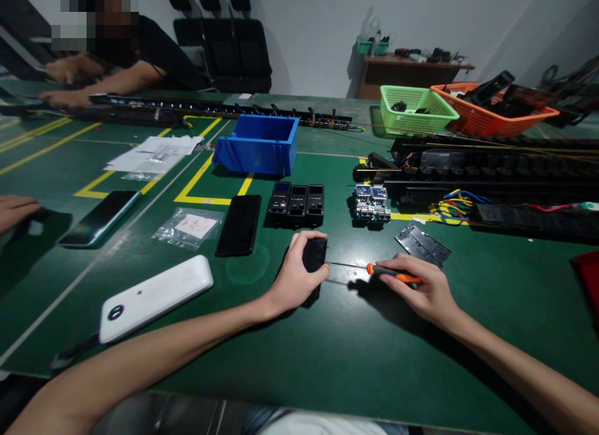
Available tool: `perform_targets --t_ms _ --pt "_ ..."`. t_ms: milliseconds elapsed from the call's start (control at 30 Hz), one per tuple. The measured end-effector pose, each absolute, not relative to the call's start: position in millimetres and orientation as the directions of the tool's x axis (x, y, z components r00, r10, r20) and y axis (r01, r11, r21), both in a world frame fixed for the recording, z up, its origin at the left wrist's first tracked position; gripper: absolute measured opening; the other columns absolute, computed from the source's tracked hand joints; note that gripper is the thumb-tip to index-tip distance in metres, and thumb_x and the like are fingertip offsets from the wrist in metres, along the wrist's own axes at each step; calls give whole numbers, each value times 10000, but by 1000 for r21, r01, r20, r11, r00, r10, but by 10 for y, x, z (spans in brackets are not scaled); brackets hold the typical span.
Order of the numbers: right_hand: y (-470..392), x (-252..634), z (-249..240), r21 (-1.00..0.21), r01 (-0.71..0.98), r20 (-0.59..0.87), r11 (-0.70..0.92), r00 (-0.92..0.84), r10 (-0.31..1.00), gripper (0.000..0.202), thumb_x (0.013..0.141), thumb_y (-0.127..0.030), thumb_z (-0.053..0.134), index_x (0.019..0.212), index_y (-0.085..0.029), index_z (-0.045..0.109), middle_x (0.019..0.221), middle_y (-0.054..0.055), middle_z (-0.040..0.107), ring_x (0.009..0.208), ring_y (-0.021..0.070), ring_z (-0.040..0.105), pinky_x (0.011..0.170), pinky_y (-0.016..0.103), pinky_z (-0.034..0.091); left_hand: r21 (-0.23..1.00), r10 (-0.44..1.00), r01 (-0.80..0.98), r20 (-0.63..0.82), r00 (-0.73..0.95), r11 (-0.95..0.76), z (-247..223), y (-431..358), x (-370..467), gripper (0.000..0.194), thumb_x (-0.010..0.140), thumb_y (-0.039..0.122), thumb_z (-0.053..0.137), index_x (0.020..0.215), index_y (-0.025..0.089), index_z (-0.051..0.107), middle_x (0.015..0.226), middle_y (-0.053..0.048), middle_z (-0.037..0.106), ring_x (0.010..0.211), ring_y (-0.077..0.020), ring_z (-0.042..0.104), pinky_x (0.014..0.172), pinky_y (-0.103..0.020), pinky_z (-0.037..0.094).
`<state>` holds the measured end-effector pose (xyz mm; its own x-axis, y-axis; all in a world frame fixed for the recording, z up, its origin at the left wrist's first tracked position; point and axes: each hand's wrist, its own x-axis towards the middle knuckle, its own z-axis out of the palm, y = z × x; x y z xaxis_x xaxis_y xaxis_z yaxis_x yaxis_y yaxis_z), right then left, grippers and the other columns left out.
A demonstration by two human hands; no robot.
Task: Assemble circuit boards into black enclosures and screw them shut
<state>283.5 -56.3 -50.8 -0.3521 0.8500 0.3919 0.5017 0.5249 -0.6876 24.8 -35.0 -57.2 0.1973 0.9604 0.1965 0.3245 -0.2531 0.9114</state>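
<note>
My left hand [299, 273] is wrapped round a small black plastic housing [315, 254], holding it on edge on the green table. In my right hand [421, 285] is a screwdriver [393, 273] with an orange and black handle. Its thin shaft points left, and the tip is at the right side of the housing. Just beyond my left hand stand several black modules [296, 204] side by side. Two bare circuit boards with small displays [372, 203] sit farther right. A flat black cover [422, 243] lies beyond my right hand.
To the left lie a white power bank [156, 298], a black phone [238, 225], another phone [100, 219] and a plastic bag [187, 228]. A blue bin [257, 146] stands behind. Long black rails with wires [496, 166] occupy the right. A person [116, 60] works across the table.
</note>
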Motion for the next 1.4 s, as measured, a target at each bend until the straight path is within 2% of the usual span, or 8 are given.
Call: perform_targets --t_ms 300,467,600,667,867,1233,1300,1400 --pt "-527 2849 -584 -669 406 511 622 -357 782 191 791 -128 726 959 -218 721 799 40 646 709 161 623 603 271 481 907 961 337 196 195 -253 -582 -339 247 436 760 126 619 1167 228 502 1116 -46 521 1071 -214 534 958 -364 414" --pt "-528 2838 -556 -948 219 166 230 -276 947 167 897 -315 615 1025 -235 687 784 21 674 604 136 626 573 263 501 907 960 335 197 199 -255 -578 -345 247 431 762 124 616 1164 226 499 1125 -49 513 1076 -212 529 966 -364 411" --pt "-563 2825 -514 -961 274 -54 28 -287 956 247 906 -404 576 916 -183 687 576 -7 613 464 120 557 440 224 436 909 963 338 186 193 -243 -577 -346 244 430 765 130 614 1168 226 496 1113 -49 512 1068 -213 531 958 -365 416" --pt "-573 2821 -497 -925 369 -23 85 -280 960 228 882 -387 617 869 -175 700 549 -9 607 456 116 549 431 216 417 909 963 338 187 192 -244 -578 -347 244 435 765 129 612 1172 227 494 1109 -49 513 1066 -213 532 955 -365 418" --pt "-566 2828 -491 -784 490 247 381 -317 916 145 856 -277 667 960 -201 734 860 52 738 715 167 678 621 244 510 901 957 341 211 197 -269 -583 -347 243 435 760 124 613 1165 231 497 1127 -49 512 1071 -209 528 958 -365 414" --pt "-538 2863 -577 -491 479 577 728 -447 684 221 812 -93 685 1008 -188 721 746 51 633 650 156 587 544 265 437 904 957 334 209 200 -267 -589 -343 242 439 756 131 615 1168 229 501 1132 -52 516 1078 -214 530 967 -374 413" --pt "-524 2872 -602 -492 477 588 729 -435 682 229 804 -80 686 996 -198 732 755 50 631 645 150 588 535 258 435 903 956 333 211 201 -270 -588 -341 244 436 753 128 615 1163 225 502 1130 -51 516 1077 -210 529 971 -370 410" --pt "-521 2874 -595 -676 396 498 622 -377 781 213 803 -127 711 993 -222 734 808 51 670 711 161 632 613 270 488 902 956 337 212 202 -271 -582 -341 248 434 750 124 615 1158 220 505 1128 -51 518 1072 -207 529 967 -360 412"
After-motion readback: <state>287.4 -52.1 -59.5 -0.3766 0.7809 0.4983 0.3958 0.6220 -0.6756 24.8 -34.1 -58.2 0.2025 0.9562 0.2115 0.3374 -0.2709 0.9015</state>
